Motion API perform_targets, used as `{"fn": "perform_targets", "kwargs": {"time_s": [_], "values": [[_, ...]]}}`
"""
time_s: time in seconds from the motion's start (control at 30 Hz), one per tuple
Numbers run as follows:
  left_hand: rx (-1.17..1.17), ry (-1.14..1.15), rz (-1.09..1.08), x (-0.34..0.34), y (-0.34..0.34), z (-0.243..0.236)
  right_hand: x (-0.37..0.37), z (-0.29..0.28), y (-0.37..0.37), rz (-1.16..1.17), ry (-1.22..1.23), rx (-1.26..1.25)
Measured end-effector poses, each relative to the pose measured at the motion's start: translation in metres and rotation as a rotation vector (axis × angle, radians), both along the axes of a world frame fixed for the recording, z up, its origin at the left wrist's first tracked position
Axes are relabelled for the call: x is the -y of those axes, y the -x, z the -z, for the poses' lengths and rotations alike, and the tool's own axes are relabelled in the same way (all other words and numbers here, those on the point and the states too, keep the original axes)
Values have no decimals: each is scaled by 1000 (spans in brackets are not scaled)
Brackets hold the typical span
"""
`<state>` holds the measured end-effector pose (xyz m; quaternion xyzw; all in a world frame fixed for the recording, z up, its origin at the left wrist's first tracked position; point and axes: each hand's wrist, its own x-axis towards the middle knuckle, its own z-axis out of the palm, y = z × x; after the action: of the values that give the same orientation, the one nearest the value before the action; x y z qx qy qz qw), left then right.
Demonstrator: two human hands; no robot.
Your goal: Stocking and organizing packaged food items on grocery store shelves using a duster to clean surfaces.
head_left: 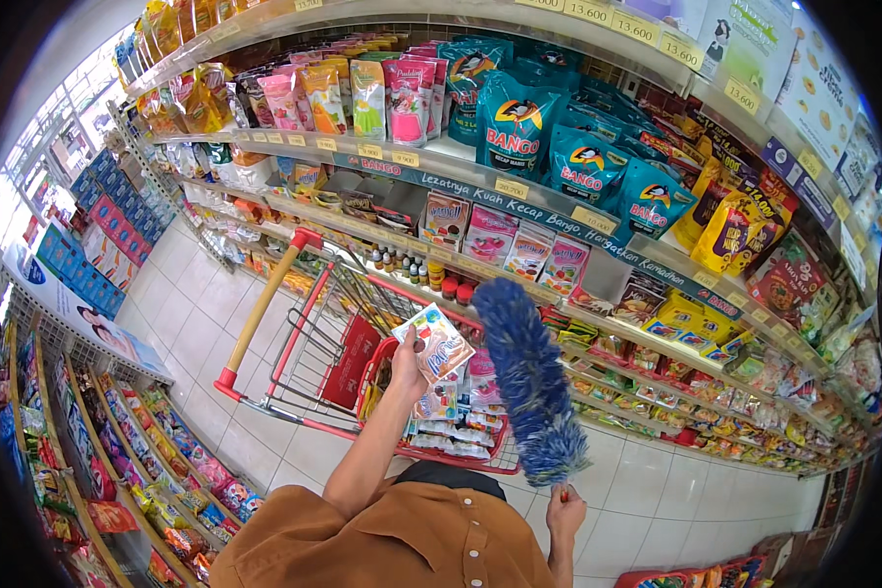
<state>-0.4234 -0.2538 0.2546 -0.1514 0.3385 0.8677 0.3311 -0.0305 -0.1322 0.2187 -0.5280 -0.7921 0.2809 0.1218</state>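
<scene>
My left hand (409,367) is closed on a small, flat, colourful packet (443,351) with white edges, held up over the shopping cart. In my right hand (563,514), low and to the right, is the handle of a fluffy blue duster (527,382). The duster's head points up toward the shelves and is mottled with pale tufts at its lower end. Below the packet, the red-trimmed wire cart (294,423) holds more small packets (451,438), partly hidden by my left hand and the packet.
Long shelves curve across the far side, with teal pouches (514,127), pink pudding packets (409,98) and small bottles (402,263). The cart's yellow handle (263,312) is at its left end. Another snack rack (147,451) stands at left; a red basket (701,573) is at lower right.
</scene>
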Motion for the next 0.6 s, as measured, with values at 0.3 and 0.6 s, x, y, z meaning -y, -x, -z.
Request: {"fn": "perform_targets", "kwargs": {"time_s": [0.3, 0.6], "values": [[-291, 404, -46, -16, 15, 75, 17, -5, -11, -155, 156, -77], [-82, -233, 107, -7, 5, 13, 30, -3, -2, -184, 61, 58]]}}
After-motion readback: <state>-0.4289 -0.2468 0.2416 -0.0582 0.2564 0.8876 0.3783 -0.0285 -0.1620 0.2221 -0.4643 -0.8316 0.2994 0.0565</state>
